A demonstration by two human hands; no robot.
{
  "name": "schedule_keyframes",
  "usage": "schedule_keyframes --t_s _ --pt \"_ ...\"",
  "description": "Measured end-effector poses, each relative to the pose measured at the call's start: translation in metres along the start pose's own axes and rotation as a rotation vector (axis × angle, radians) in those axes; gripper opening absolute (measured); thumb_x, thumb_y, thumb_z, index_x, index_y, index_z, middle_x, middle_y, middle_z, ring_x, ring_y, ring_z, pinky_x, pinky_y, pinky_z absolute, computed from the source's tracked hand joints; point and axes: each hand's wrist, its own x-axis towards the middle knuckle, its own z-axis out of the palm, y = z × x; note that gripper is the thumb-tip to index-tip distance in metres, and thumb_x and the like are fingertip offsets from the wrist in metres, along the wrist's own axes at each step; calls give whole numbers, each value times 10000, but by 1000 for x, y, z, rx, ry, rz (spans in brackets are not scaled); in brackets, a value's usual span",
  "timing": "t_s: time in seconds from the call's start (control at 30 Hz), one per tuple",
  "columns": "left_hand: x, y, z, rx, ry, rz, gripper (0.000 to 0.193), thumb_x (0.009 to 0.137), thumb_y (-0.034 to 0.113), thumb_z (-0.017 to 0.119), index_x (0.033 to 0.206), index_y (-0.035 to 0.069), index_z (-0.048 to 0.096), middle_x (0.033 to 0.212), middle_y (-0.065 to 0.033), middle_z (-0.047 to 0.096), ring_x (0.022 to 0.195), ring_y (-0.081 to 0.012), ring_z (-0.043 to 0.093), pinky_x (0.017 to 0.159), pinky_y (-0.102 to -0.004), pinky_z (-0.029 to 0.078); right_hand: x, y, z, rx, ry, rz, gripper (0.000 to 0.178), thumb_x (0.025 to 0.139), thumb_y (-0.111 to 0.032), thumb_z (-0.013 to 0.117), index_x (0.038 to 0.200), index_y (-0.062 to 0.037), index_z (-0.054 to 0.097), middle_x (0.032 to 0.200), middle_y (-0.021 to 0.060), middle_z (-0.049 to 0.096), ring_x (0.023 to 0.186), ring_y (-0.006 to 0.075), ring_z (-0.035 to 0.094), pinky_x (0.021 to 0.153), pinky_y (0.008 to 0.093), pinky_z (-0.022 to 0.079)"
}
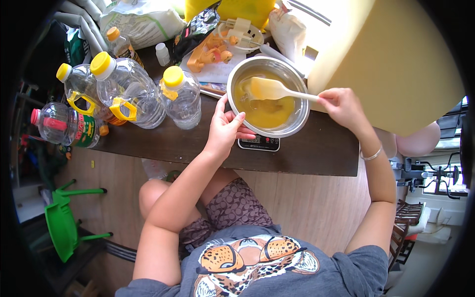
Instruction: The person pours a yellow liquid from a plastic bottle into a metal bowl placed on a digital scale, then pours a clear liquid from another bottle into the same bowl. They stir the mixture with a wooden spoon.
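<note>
A stainless steel bowl (303,111) with yellowish liquid (264,116) in it is over a kitchen scale (260,143) on the dark table. My left hand (227,123) grips the bowl's left rim, thumb on the near edge and fingers around the outer wall. Between the thumb and fingers of my right hand (341,106) is the handle of a pale spatula (269,89). The spatula's blade reaches into the bowl, at the liquid; how deep it dips I cannot tell. Whether the bowl rests fully on the scale is hidden.
Several clear plastic bottles with yellow caps, one a large bottle (131,89), stand on the table's left. A red-capped bottle (62,123) lies at the left edge. Behind the bowl are an orange toy figure (210,54) and bags. A green stool (62,225) is on the floor.
</note>
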Motion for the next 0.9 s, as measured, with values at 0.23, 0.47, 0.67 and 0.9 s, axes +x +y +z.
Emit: schedule_keyframes --t_s 0.23,0.47,0.67,0.9 --pt "0 2 0 18 3 -1 601 966 43 486 1459 116 152 981 -147 640 696 -235 692 592 -335 610 36 -3 -16 -761 114 -310 146 848 -221 614 734 -139 655 725 9 596 626 212 640 538 350 492" --pt "1 1 0 0 -4 -7 590 966 45 485 1455 124 164 982 -151 647 690 -239 692 588 -340 608 67 -14 13 -688 90 -489 132 843 -217 614 727 -160 641 713 -23 583 623 187 636 528 326 496" --pt "0 2 0 7 16 -2 590 964 40 486 1454 122 169 987 -152 648 686 -240 692 585 -338 608 54 -27 13 -601 17 -691 117 824 -186 619 710 -165 632 684 -29 563 637 182 620 525 318 482" --pt "0 2 0 14 17 0 603 964 41 486 1462 119 154 990 -151 645 690 -239 692 588 -342 612 17 -32 -14 -555 -99 -684 102 795 -185 650 697 -165 635 662 -19 549 603 189 601 510 323 459"
